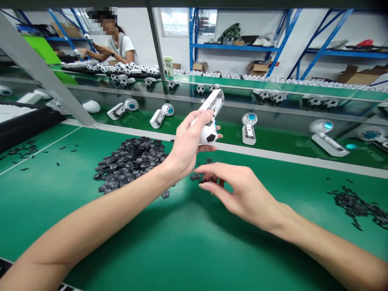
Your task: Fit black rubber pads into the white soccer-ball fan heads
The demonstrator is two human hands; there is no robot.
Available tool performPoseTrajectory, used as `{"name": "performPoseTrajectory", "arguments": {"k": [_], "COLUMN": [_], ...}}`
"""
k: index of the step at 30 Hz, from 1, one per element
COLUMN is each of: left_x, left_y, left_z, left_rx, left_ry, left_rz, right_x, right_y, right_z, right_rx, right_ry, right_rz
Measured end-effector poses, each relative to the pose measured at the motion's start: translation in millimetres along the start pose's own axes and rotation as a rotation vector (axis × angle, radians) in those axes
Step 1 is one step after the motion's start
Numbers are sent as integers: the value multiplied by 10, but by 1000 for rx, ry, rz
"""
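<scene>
left hand: closed around white soccer-ball toy | right hand: half-curled, just above loose black pieces (any hold hidden) | below both hands: green bench

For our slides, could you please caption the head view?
Left hand grips a white football-patterned device; right hand nears black pieces.

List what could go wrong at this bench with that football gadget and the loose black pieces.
The left hand grips the white football-patterned device in the air, tilted, so it might slip and crack on the mat. The left forearm passes close beside the heap of small black pieces and could sweep them. The right hand works among strays like the lone piece, which could get knocked aside and lost.
</scene>
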State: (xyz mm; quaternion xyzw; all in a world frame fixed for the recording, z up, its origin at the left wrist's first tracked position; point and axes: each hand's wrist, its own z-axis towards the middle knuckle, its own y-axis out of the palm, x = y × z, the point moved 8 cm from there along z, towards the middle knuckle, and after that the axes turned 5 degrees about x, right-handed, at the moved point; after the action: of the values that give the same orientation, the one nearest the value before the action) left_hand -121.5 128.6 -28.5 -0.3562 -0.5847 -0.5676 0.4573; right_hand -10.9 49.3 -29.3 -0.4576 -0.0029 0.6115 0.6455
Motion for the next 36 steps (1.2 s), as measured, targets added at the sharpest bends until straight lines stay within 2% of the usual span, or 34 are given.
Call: {"name": "performPoseTrajectory", "arguments": {"k": [5, 10, 18, 22, 28, 31, 36], "left_x": [-24, -47, -101, -155, -344, -305, -125], "left_y": [-6, -6, 6, 13, 26, 46, 126], "left_z": [10, 3, -7, -27, -78, -103, -128], "left_rx": [3, -1, -4, -7, -18, -26, -83], "left_ry": [-2, -11, -54, -73, -176, -151, -89], "left_rz": [10, 15, 18, 23, 13, 36, 7], "right_x": [-204, -323, -381, -461, -491, -535, -597], "right_y": [-117, -238, -270, -339, -359, -368, -516], "right_z": [11, 2, -25, -44, -52, -49, -103], "right_rx": [77, 176, 187, 221, 204, 191, 169], "right_ry": [-111, -175, -213, -275, -250, -288, -294], "right_rz": [67, -2, 44, -52, -141, -167, -237]}}
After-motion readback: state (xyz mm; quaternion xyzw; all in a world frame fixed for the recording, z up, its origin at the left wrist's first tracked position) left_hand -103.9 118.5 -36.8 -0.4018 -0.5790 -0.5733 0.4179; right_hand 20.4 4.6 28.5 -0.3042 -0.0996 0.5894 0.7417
